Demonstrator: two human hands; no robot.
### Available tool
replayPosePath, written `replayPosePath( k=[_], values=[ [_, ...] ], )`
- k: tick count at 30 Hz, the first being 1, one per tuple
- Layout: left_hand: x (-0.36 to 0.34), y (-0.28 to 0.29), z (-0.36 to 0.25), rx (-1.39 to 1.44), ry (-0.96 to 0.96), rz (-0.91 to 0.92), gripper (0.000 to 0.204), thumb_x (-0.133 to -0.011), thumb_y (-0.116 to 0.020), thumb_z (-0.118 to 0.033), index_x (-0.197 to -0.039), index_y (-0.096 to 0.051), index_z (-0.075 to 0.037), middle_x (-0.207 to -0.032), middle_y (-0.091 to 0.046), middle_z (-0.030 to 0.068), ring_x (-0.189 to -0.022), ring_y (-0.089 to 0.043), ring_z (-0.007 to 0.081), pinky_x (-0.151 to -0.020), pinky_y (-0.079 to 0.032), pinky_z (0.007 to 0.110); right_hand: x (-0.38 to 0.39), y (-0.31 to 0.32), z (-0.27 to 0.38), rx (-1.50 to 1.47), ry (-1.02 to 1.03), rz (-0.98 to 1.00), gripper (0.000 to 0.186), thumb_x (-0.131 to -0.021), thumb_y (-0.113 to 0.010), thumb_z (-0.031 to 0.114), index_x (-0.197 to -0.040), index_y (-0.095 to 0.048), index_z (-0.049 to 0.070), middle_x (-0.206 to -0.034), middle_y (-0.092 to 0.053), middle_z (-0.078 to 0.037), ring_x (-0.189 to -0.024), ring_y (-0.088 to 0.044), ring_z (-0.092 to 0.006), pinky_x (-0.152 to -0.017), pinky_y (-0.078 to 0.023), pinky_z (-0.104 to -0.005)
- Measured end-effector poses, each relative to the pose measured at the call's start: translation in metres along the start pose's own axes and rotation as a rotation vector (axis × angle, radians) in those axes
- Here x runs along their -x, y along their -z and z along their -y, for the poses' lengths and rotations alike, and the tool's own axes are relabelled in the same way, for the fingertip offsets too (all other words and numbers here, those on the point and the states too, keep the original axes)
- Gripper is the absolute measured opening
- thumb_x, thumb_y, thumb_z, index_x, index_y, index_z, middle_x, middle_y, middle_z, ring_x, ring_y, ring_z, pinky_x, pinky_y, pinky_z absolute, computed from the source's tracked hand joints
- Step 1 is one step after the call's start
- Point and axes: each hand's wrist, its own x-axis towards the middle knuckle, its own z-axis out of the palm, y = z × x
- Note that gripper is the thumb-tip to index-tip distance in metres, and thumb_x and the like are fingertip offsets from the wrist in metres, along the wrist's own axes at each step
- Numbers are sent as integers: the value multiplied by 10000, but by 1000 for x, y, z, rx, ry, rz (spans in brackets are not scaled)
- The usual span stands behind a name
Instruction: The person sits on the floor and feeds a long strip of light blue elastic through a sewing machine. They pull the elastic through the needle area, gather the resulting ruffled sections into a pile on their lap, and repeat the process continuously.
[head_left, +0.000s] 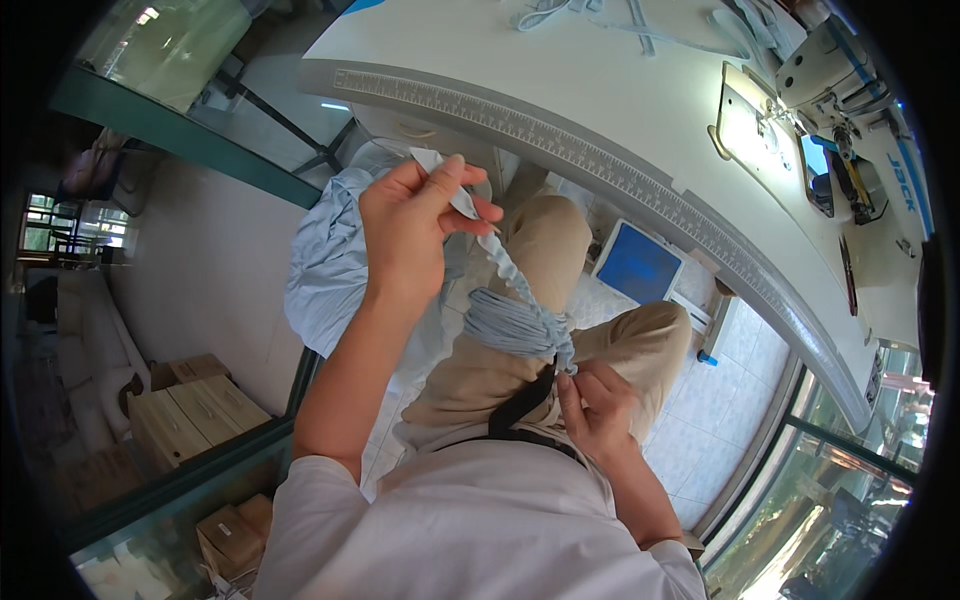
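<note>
Overhead, left hand (410, 225) and lower right hand (595, 395) pinch gathered blue strip (510, 300) taut.

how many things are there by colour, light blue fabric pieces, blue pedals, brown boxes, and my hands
Light blue fabric: 2, a gathered strip between the left hand and right hand, and a garment
Blue pedal: 1
Brown boxes: 3
Hands: 2
Total: 8

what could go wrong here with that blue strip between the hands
1. The gathered blue strip is stretched between the left hand and right hand; a hard pull might undo the gathers or slip a pinch.
2. The loose blue fabric hangs off the lap and may slide to the floor.
</note>
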Motion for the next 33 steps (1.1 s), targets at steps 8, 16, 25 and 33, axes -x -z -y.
replayPosePath(
  k=[8,16,25,33],
  values=[
    [23,-6,-14,-13,30,138,156,-905,-589,-158,-941,-603,-7,-821,-674,137,-615,-667,221,-489,-521,281,18,-4,12,-458,-363,177,409,-904,-567,84,-524,-431,19,-501,-447,-83,-417,-418,-193,-410,-295,-339],
    [26,-10,-10,47,81,164,224,-959,-497,-196,-1000,-591,4,-831,-678,145,-633,-678,236,-513,-534,283,21,-3,20,-566,-453,278,454,-972,-485,189,-549,-504,24,-509,-517,-37,-440,-465,-120,-435,-360,-275],
    [25,-21,-6,-23,-99,105,256,-959,-469,-139,-1117,-572,35,-939,-673,172,-620,-674,230,-453,-522,264,17,-2,23,-578,-442,288,461,-982,-462,199,-564,-516,15,-529,-538,-42,-462,-487,-121,-460,-386,-269],
    [24,-23,0,61,-60,114,245,-948,-492,-121,-1115,-582,33,-979,-672,181,-624,-674,215,-459,-522,250,19,-3,21,-536,-427,275,457,-981,-455,183,-563,-517,8,-533,-547,-51,-466,-501,-132,-464,-396,-275]
  ],
)
